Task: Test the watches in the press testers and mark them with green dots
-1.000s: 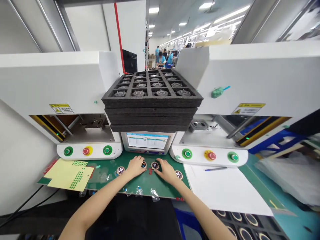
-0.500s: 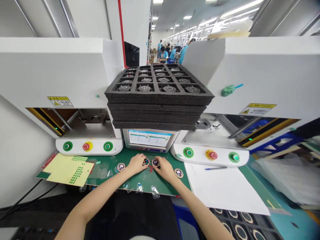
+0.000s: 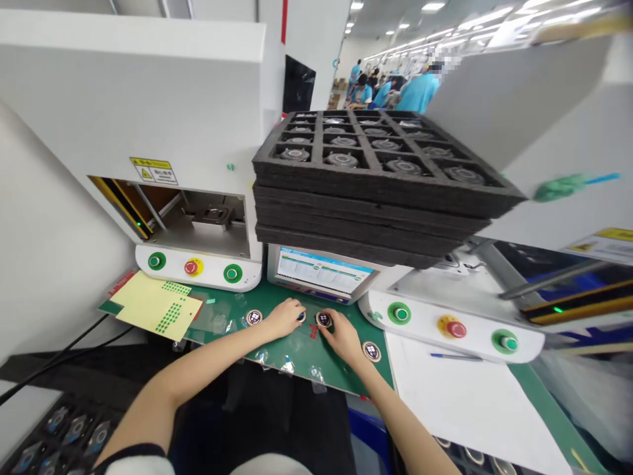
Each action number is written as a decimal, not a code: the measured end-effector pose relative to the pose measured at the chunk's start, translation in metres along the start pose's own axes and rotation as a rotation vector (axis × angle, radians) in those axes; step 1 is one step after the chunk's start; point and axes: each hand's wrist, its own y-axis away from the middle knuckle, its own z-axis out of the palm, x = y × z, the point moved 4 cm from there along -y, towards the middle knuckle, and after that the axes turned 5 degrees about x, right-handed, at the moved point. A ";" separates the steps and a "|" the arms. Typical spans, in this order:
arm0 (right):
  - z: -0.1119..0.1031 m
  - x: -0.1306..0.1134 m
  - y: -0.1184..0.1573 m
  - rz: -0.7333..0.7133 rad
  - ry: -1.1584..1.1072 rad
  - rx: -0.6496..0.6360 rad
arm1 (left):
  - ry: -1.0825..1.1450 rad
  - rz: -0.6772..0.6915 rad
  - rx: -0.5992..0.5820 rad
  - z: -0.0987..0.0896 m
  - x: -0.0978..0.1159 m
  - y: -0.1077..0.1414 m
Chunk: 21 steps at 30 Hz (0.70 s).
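On the green work mat (image 3: 297, 356), my left hand (image 3: 285, 318) is closed round a small round watch body (image 3: 301, 317), whose lit face is mostly covered by my fingers. My right hand (image 3: 342, 335) pinches a second round watch body (image 3: 324, 320) at its right edge; its dark face shows white marks. A third watch body (image 3: 254, 318) lies face up left of my left hand. Another, a gold-rimmed watch body (image 3: 371, 351), lies just beyond my right wrist. Bits of clear film (image 3: 316, 376) are scattered near the mat's front edge.
A tall stack of black foam trays (image 3: 376, 204) holding watch parts stands above a small screen (image 3: 321, 269). White press machines flank it, with a button panel (image 3: 198, 266) at left and another (image 3: 452, 326) at right. Paper (image 3: 469, 389) with a pen (image 3: 455, 357) lies right; yellow sticker sheets (image 3: 158, 307) lie left.
The view has swung and tilted, so the scene sits differently in the picture. My left hand now covers more of its watch's face. Both hands keep their hold on the mat.
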 end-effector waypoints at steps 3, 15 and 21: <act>-0.005 0.003 0.008 -0.005 -0.030 0.030 | 0.015 -0.003 0.070 -0.037 -0.018 0.026; -0.053 -0.022 0.055 -0.185 0.047 0.262 | -0.199 -0.441 0.406 -0.231 -0.244 0.018; -0.059 0.002 0.083 -0.292 0.208 0.229 | -0.223 -0.432 0.275 -0.236 -0.294 -0.034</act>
